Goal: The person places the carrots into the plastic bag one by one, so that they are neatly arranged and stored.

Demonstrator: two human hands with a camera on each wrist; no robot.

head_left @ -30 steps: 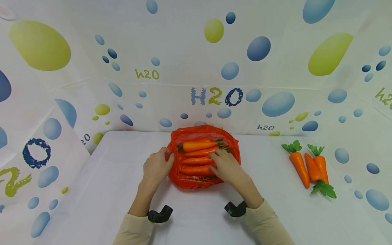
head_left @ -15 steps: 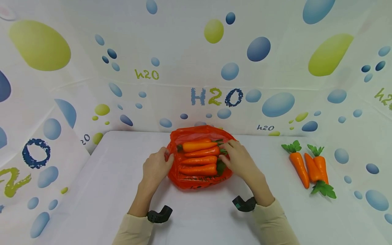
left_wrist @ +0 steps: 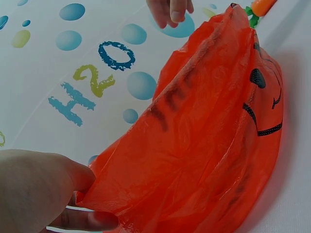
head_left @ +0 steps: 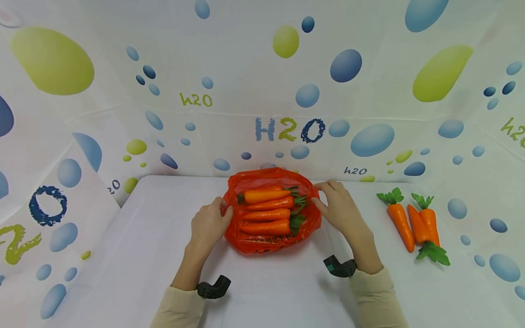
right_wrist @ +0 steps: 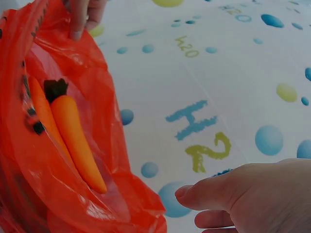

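Note:
A red plastic bag point(head_left: 239, 241) lies with its mouth spread on the white table, holding several orange carrots point(head_left: 266, 215) with green tops toward the right. My left hand point(head_left: 208, 223) pinches the bag's left rim between thumb and fingers; the left wrist view shows the film point(left_wrist: 194, 155) stretching away from that hand point(left_wrist: 39, 191). Beside the right rim is my right hand point(head_left: 340, 207), thumb and fingers spread. In the right wrist view this hand point(right_wrist: 257, 196) is apart from the bag point(right_wrist: 121, 204), nothing between its fingers. Two carrots point(right_wrist: 75, 141) show inside there.
Three more carrots lie at the table's right: one on its own point(head_left: 401, 226), and two together point(head_left: 420, 228) with leaves at opposite ends. Behind the table point(head_left: 164, 200) hangs a white backdrop point(head_left: 238, 54) printed with blue and green drops and "H2O".
My right hand has come off the carrots and moved right, out to the bag's right rim, uncovering their green tops. The left hand keeps its grip on the left rim.

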